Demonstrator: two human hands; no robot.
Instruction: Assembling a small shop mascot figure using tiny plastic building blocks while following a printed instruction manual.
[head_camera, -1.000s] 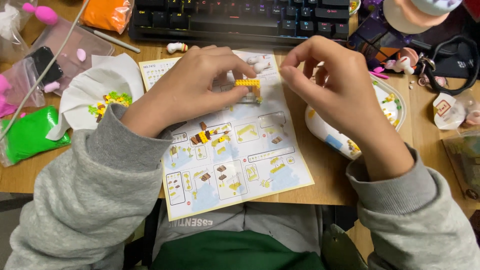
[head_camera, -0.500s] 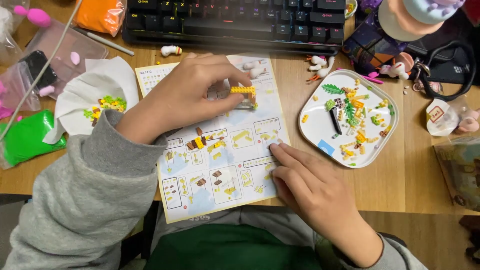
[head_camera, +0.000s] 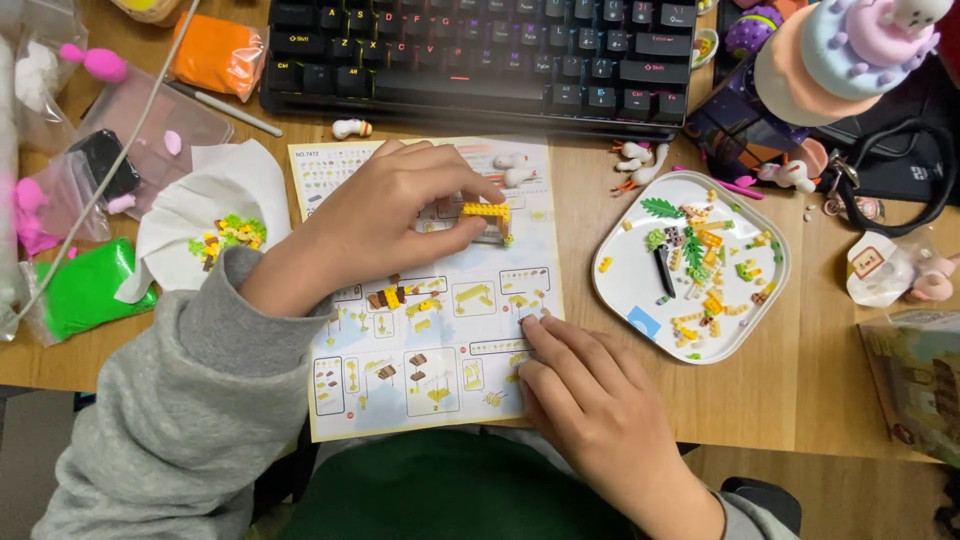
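My left hand (head_camera: 390, 215) pinches a small yellow brick build (head_camera: 486, 213) and holds it on the upper part of an instruction sheet (head_camera: 430, 350) that lies on the wooden desk. My right hand (head_camera: 590, 400) rests flat on the sheet's lower right corner, fingers together, with one fingertip on a printed step and nothing held. A white square plate (head_camera: 630, 290) with several tiny coloured bricks and green leaf pieces sits to the right of the sheet.
A black keyboard (head_camera: 480, 50) runs along the back. At the left, a white tissue (head_camera: 200, 200) carries small bricks, beside green (head_camera: 85, 290) and orange (head_camera: 210, 50) bags. Small white figures (head_camera: 640, 160), a cake-shaped toy (head_camera: 850, 50) and a box (head_camera: 920, 380) stand at right.
My right hand has left the yellow build and come down to the sheet's lower right corner, uncovering the white plate. My left hand keeps its hold on the build.
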